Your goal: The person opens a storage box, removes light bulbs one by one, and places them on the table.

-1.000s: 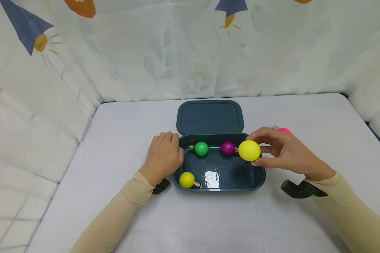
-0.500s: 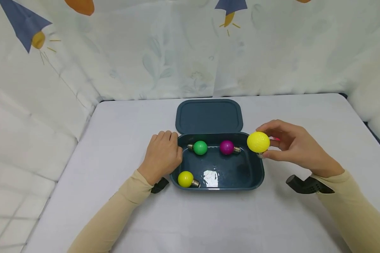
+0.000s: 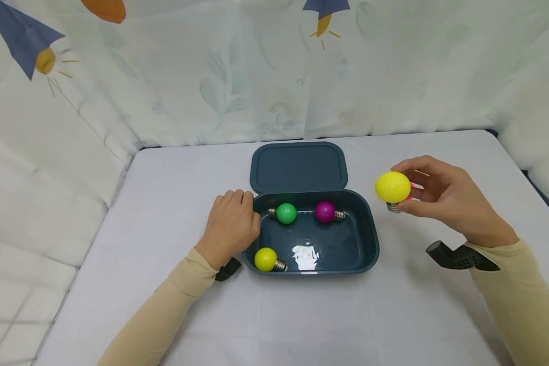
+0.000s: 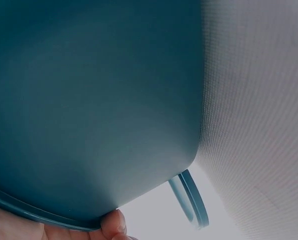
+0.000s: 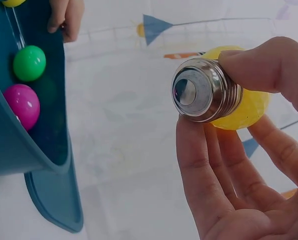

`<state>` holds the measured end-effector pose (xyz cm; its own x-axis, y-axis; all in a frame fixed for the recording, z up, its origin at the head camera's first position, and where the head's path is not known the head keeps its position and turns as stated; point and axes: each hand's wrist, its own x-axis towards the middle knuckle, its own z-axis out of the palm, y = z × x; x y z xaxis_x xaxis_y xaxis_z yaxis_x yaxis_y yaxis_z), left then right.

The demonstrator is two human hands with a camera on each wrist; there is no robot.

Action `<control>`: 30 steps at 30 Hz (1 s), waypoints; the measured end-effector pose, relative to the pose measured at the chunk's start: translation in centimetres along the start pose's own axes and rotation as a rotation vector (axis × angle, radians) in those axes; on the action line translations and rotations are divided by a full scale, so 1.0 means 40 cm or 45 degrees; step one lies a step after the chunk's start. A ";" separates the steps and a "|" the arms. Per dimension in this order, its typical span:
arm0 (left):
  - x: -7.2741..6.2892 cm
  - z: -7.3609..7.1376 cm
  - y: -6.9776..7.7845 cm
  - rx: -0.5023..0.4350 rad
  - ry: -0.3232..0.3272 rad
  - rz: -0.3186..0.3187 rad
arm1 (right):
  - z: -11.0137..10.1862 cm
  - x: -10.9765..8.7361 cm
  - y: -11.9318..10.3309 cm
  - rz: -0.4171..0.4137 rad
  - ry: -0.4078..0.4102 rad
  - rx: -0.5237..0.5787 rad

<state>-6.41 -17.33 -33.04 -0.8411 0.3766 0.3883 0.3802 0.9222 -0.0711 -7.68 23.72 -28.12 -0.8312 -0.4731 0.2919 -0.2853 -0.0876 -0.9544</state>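
Observation:
My right hand (image 3: pixel 453 203) pinches a yellow light bulb (image 3: pixel 392 187) above the table, right of the box. Its metal screw base (image 5: pixel 203 90) points toward the camera in the right wrist view, with the thumb and fingertips around it. My left hand (image 3: pixel 233 223) grips the left rim of a dark blue box (image 3: pixel 372 229). Inside the box lie a green bulb (image 3: pixel 285 213), a purple bulb (image 3: pixel 325 212) and a smaller yellow bulb (image 3: pixel 265 259). The left wrist view shows the box's outer wall (image 4: pixel 99 110) with fingertips at its rim.
A dark blue lid (image 3: pixel 299 166) lies flat behind the box. Something pink (image 3: pixel 410 192) shows in part behind the right hand's fingers. A white cloth covers the table (image 3: pixel 315 325), and a printed curtain (image 3: pixel 265 76) hangs along its back edge.
My right hand has carried the yellow bulb from above the box's right end to the right and farther back. The left hand stays on the rim.

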 end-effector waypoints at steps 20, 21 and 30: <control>0.000 -0.001 0.001 0.007 -0.018 -0.001 | -0.069 -0.005 0.014 -0.004 0.171 0.046; 0.000 0.000 0.001 0.004 -0.017 0.000 | -0.072 -0.004 0.015 -0.001 0.177 0.047; 0.000 0.000 -0.001 -0.007 -0.013 0.002 | -0.108 -0.001 0.027 0.020 0.229 0.079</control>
<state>-6.43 -17.36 -33.05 -0.8442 0.3791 0.3790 0.3837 0.9211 -0.0666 -10.03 27.42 -28.90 -0.9088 -0.3112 0.2780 -0.2461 -0.1382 -0.9593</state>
